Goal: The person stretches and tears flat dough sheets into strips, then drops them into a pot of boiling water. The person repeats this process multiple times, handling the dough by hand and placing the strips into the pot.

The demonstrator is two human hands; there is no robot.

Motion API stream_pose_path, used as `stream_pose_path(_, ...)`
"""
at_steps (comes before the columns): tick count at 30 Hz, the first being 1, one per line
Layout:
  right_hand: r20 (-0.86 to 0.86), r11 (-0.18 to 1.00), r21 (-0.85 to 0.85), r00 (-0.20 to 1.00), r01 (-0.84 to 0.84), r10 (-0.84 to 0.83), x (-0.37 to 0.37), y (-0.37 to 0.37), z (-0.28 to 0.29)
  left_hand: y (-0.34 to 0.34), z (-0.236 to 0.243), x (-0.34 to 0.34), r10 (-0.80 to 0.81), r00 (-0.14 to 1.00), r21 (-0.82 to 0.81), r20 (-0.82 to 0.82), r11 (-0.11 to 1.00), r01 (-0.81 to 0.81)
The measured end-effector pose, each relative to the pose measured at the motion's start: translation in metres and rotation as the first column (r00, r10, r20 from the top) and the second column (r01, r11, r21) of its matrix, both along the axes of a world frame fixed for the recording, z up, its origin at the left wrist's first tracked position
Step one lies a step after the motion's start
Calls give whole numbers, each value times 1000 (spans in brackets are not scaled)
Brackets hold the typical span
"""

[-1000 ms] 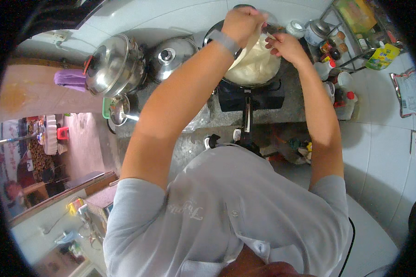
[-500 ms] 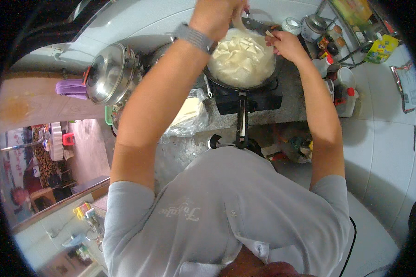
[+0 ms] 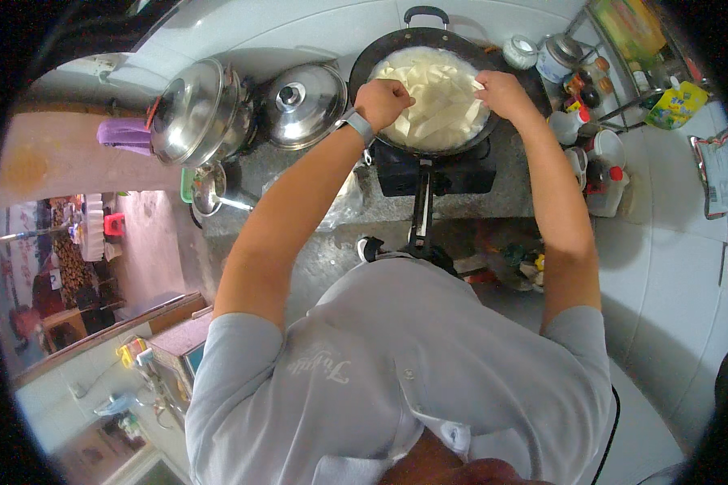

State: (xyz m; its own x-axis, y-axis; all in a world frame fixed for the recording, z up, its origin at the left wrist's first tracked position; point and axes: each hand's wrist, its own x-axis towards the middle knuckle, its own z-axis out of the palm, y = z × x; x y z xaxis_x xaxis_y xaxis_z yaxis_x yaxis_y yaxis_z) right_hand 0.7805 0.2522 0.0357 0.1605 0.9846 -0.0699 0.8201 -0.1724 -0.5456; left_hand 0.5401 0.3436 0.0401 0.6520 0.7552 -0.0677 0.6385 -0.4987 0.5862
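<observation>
A dark wok [image 3: 366,66] with a long handle sits on a black burner [image 3: 437,179], full of wide pale noodles [image 3: 437,97] in cloudy liquid. My left hand [image 3: 382,103], a grey-banded watch on its wrist, is low over the wok's left side. Its fingers are closed by the noodles, and what they hold is hidden. Over the right rim, my right hand [image 3: 505,93] pinches the end of a pale wide noodle [image 3: 479,84].
Left of the wok lie a lidded steel pan [image 3: 306,109], a steel steamer [image 3: 198,113] and a ladle [image 3: 210,190]. A clear plastic bag [image 3: 346,202] is near the counter edge. Jars [image 3: 558,56] and bottles [image 3: 570,121] line the right side.
My left hand has come down from above the far rim, where a strip hung from it, to the wok's left side. My right hand has moved slightly nearer me, still pinching a pale piece.
</observation>
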Motion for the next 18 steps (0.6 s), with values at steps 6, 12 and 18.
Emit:
stream_pose_path(6,308,999,50,951,11,-26,8,17,-10,6,-22,3,-66,960,288,-271,946,147)
stream_pose_path(12,274,994,112,961,17,-47,-11,29,2,0,-8,-12,-118,898,429,-424,847,313)
stream_pose_path(18,22,951,296,996,-93,91,-67,20,79,-1,29,-83,126,972,446,198,871,-204)
